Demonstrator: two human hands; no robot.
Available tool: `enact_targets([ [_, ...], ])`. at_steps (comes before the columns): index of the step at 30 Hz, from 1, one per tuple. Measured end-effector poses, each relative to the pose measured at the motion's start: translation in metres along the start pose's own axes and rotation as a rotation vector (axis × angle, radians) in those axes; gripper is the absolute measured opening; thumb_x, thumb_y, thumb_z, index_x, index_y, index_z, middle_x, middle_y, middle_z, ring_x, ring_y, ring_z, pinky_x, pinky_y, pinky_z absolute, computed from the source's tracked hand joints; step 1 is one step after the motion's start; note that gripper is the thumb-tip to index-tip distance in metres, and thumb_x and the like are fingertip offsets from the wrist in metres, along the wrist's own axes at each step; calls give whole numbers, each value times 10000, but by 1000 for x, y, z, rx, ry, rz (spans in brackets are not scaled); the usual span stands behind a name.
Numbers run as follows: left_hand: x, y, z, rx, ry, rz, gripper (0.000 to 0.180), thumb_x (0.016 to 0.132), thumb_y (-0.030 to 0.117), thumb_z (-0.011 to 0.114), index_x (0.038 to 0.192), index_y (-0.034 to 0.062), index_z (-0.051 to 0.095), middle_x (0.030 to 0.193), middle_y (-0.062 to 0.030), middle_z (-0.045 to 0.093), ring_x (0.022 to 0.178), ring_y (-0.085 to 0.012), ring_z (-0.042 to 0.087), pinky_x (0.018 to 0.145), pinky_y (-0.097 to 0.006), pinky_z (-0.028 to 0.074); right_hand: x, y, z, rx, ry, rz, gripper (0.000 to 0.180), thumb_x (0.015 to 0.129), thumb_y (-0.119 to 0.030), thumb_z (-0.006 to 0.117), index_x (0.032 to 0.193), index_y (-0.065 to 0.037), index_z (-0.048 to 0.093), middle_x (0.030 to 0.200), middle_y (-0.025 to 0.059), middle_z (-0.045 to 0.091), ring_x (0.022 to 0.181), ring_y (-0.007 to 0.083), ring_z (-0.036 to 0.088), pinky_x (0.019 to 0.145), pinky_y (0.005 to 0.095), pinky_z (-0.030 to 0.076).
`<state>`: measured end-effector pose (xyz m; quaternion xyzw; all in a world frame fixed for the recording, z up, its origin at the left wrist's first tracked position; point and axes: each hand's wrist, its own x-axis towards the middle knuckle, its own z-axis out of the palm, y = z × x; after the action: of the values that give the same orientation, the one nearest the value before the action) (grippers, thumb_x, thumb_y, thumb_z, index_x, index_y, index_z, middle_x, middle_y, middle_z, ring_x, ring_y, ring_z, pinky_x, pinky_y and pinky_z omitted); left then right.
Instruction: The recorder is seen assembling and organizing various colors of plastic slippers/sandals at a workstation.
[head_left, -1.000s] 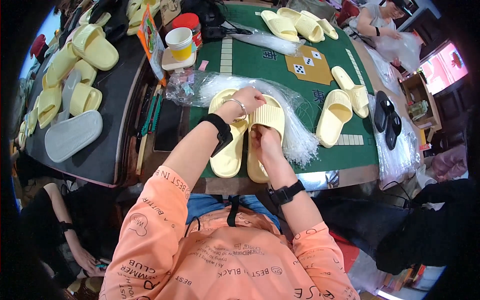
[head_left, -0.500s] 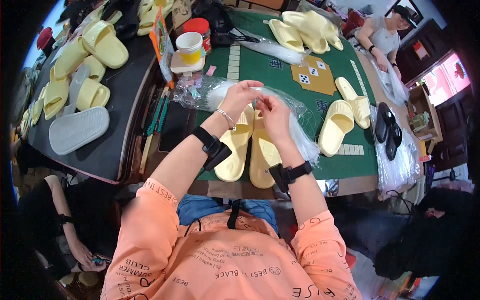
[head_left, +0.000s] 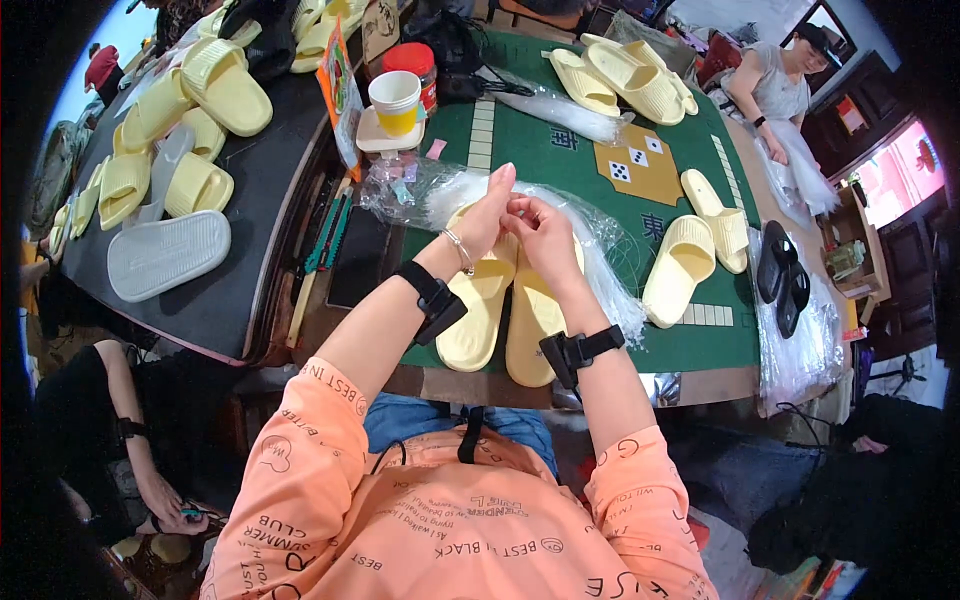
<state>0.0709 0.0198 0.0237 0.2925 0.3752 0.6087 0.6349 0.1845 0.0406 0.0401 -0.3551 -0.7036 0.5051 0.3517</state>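
Observation:
My left hand (head_left: 485, 220) and my right hand (head_left: 546, 240) meet over the table, fingertips together. Both are closed in a pinch, and whatever lies between the fingers is too small or hidden to make out. Just below them, a pale yellow slide slipper (head_left: 472, 322) and its mate (head_left: 533, 335) lie side by side, toes pointing away from me. My hands partly cover their straps. Behind and to the right of the hands spreads a bundle of thin clear plastic strands (head_left: 606, 285), with a clear plastic bag (head_left: 400, 185) at its left.
More yellow slippers (head_left: 680, 270) lie at the right and far side. A yellow-and-white cup (head_left: 396, 105) and a red-lidded jar (head_left: 412, 65) stand at the back left. Black slippers (head_left: 785, 280) rest on plastic bags at right. Slippers crowd a black table (head_left: 265, 180); co-workers sit nearby.
My left fingers have straightened upward, and my right hand has closed in against the left. The view has shifted slightly; the slippers below my hands stay in place on the table.

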Motion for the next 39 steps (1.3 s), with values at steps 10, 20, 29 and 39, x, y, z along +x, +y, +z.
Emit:
enact_targets([
  [10, -6, -17, -3, 606, 191, 247, 155, 862, 69, 420, 950, -12, 519, 811, -35, 562, 693, -83, 522, 644, -206, 440, 6, 27, -5, 323, 113, 18, 86, 768, -78, 597, 782, 3, 575, 707, 14, 585, 634, 56, 526, 581, 179, 408],
  [20, -4, -18, -13, 504, 206, 235, 139, 863, 114, 440, 832, 20, 538, 668, 26, 486, 593, -50, 426, 540, -185, 360, 5, 34, -6, 227, 125, 10, 128, 791, -71, 566, 890, -1, 524, 675, -26, 509, 577, 57, 424, 571, 183, 389],
  [29, -12, -14, -6, 111, 182, 248, 107, 865, 127, 471, 896, 38, 521, 699, 37, 475, 591, -22, 395, 510, -148, 310, 1, 26, -3, 367, 83, 0, 131, 847, -57, 463, 972, -27, 437, 725, 30, 525, 588, 94, 476, 575, 210, 407],
  [39, -16, -12, -8, 106, 185, 231, 139, 868, 122, 469, 933, 26, 545, 711, 39, 472, 513, -7, 341, 467, -146, 282, -3, 27, -5, 326, 96, -6, 69, 808, -90, 558, 791, -24, 547, 684, -36, 523, 594, 27, 442, 544, 168, 356],
])
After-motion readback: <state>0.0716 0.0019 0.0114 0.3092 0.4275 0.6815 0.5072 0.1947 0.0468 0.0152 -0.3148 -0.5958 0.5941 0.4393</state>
